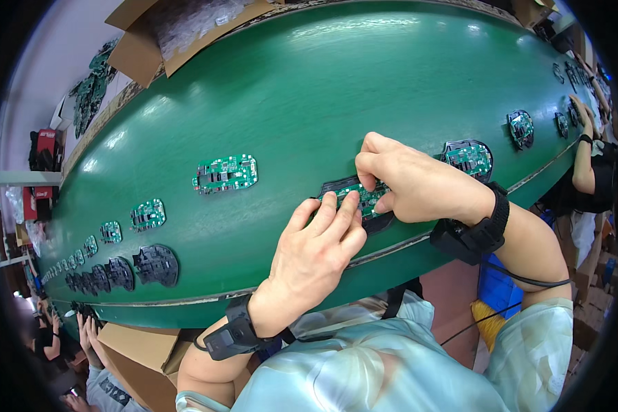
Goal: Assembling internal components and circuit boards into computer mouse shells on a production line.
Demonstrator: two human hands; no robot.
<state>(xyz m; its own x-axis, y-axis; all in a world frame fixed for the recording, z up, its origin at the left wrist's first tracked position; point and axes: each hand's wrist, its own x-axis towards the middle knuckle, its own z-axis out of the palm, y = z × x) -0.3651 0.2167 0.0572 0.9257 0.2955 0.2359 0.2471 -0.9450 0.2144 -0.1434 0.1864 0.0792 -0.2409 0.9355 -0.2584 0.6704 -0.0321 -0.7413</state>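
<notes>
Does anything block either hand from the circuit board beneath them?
Nothing visible. The left hand reaches the green circuit board directly, as does the right hand; the black shell shows at the board's edges, not over it. What the hands cover is hidden.

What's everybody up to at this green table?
A person has both hands at a circuit board in a black shell, near the table's edge. The left hand's fingers rest on it; the right hand is bent over its other end. Further right sits another board in its shell; to the left lie loose boards and a row of dark shells.
</notes>
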